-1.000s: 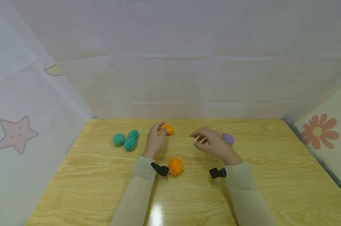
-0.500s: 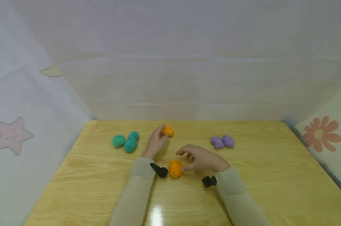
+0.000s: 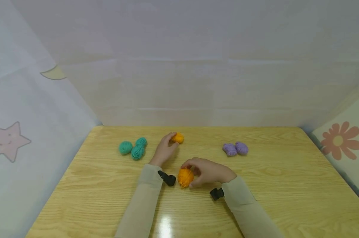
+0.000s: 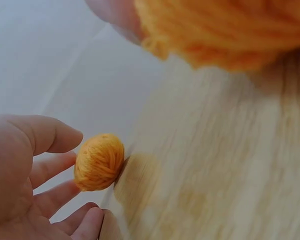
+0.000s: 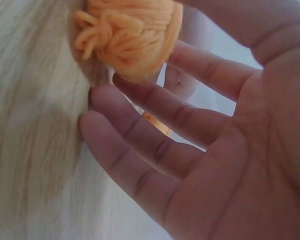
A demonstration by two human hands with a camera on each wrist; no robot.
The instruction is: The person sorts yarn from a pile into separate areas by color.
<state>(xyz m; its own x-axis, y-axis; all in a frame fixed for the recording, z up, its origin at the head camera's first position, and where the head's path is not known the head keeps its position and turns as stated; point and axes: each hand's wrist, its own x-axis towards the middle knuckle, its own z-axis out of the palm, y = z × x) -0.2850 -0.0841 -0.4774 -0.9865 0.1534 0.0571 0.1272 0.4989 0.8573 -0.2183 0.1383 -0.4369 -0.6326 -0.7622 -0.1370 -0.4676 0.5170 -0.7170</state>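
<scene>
My left hand point(image 3: 165, 150) reaches toward the far side of the table beside a small orange yarn ball point(image 3: 178, 138). In the left wrist view its fingers extend behind this ball, and the thumb stands apart above it. Nearer the front, my right hand point(image 3: 210, 171) is at a larger orange yarn ball point(image 3: 185, 178) with loose strands. Thumb and index finger lie at the near and far sides of this ball in the head view. The right wrist view shows the other fingers point(image 5: 155, 150) loosely extended below it; the thumb tip is out of frame there.
Several teal yarn balls point(image 3: 137, 151) lie together on the left of the wooden table point(image 3: 93, 198). Two purple yarn balls point(image 3: 241, 148) sit side by side at the right. A pale cloth backdrop point(image 3: 179, 82) rises behind the table.
My right hand has come from beside the purple yarn balls leftward and nearer to the larger orange ball. The left hand has settled closer around the small orange ball.
</scene>
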